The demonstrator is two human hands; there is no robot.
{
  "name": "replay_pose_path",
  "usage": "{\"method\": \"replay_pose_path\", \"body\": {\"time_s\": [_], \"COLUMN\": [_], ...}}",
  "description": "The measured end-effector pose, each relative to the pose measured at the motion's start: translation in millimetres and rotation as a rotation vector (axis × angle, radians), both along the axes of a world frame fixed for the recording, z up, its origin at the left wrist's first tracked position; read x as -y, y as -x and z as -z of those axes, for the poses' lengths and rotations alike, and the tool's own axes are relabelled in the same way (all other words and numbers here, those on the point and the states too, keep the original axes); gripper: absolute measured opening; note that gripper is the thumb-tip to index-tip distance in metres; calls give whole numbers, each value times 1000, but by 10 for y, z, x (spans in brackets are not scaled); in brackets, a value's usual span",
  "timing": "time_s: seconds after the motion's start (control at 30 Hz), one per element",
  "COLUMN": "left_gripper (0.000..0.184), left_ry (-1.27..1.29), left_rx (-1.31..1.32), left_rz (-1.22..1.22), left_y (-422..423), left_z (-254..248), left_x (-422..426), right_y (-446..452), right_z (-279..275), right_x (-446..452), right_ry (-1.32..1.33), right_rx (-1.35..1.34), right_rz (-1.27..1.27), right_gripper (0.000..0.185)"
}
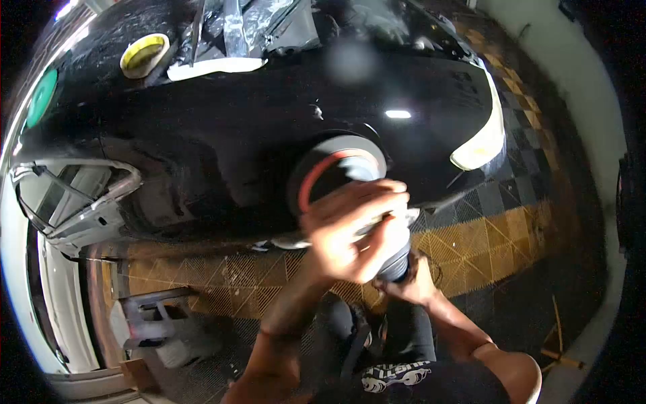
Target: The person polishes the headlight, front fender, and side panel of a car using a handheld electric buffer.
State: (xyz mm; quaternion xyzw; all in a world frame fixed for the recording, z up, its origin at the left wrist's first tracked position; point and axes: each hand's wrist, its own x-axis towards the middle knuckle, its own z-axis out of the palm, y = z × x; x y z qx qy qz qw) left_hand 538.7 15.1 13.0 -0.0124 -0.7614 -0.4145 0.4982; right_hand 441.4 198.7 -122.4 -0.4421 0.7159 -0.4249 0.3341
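Note:
A handheld polisher (393,264) with a round pad (306,176) lies against the black car body panel (222,141). Wrapped over the front of the tool, close behind the pad, is my left hand (356,232). My right hand (417,283) grips the dark rear end of the same tool, lower and to the right. The pad's red and grey ring looks blurred. Part of the tool's body is hidden under my left hand.
On the car's upper side sit a yellow tape roll (145,55) and plastic sheeting (235,30). A green disc (42,98) is at far left, above the side mirror (87,195). A grey stool (158,323) stands on the tiled floor (471,252), lower left.

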Motion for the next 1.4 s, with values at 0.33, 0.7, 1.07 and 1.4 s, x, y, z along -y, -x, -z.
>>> {"method": "replay_pose_path", "body": {"time_s": [0.33, 0.7, 1.07, 1.4], "left_gripper": [14, 34, 31, 33], "left_ry": [-14, 339, 406, 207], "left_rx": [180, 449, 435, 678], "left_rz": [77, 417, 497, 600], "left_y": [815, -635, -948, 119], "left_z": [-358, -1003, -1099, -896], "left_x": [-119, 1076, 1366, 849], "right_y": [-63, -1782, -2469, -1589], "right_z": [-696, -974, -1118, -1092], "right_x": [300, 1257, 1674, 1222], "right_ry": [298, 446, 217, 146], "right_rx": [81, 278, 213, 182], "right_rz": [640, 750, 867, 1052], "right_gripper": [81, 101, 97, 91]}}
